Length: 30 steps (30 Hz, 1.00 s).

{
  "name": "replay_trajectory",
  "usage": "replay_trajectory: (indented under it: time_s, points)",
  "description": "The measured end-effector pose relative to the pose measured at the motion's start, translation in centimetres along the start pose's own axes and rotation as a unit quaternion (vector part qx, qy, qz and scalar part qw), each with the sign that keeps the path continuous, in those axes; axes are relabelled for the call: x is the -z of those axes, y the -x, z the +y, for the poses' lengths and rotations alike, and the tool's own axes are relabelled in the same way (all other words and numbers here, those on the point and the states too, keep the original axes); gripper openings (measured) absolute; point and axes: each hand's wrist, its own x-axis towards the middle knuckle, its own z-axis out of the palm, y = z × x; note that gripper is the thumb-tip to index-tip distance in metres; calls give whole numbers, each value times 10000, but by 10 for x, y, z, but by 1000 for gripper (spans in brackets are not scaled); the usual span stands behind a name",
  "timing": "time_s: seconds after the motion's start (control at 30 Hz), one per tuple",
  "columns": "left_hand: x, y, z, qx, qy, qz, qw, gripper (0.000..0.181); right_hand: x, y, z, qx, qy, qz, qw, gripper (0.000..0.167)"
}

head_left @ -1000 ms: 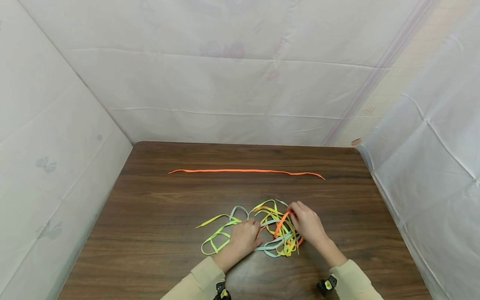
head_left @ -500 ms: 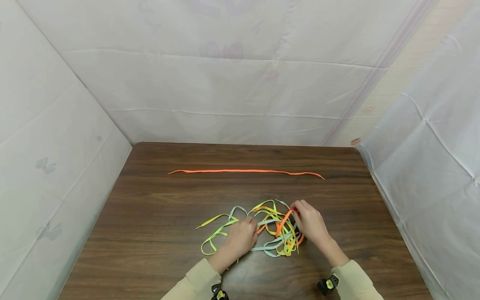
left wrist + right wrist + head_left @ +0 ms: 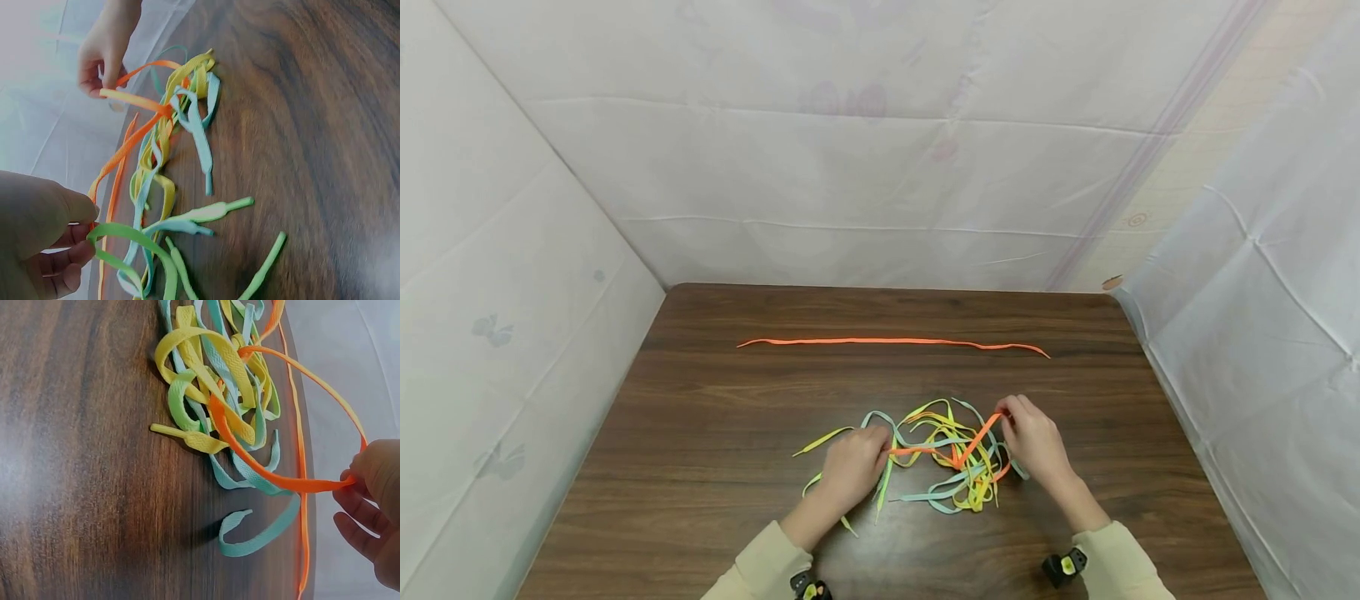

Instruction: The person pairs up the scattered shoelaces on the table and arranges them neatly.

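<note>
A tangle of yellow, green, light blue and orange laces point(image 3: 977, 479) lies on the table between the hands. At its left, my left hand point(image 3: 848, 468) pinches an orange lace point(image 3: 119, 156), and a green lace point(image 3: 125, 232) hangs over its fingers in the left wrist view. My right hand point(image 3: 1036, 442), at the upper right of the tangle, pinches a bend of orange lace point(image 3: 306, 485) between thumb and finger. Both orange stretches run up out of the pile; where they join inside it is hidden.
Beyond the tangle, a single orange lace point(image 3: 880, 341) lies nearly straight from left to right across the dark wooden table point(image 3: 715, 392). White sheets point(image 3: 850, 183) stand behind the table and along both sides.
My left hand has moved left, drawing orange lace out of the tangle and shifting the green lace. My right hand has moved slightly right and away, stretching its orange piece longer.
</note>
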Motion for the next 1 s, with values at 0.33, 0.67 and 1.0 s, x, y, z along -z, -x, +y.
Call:
replay_trajectory:
  time_s: [0.33,0.67,1.0]
  points:
    - [13,2,-20,208,4,-147,9997,20,2,1,4,74,24,96,9999,18]
    - [25,7,-42,641,-61,-150,9978,18,5,2,6,23,71,179,9998,19]
    - [33,9,-58,916,-3,-379,9951,15,5,2,10,-28,110,177,9998,18]
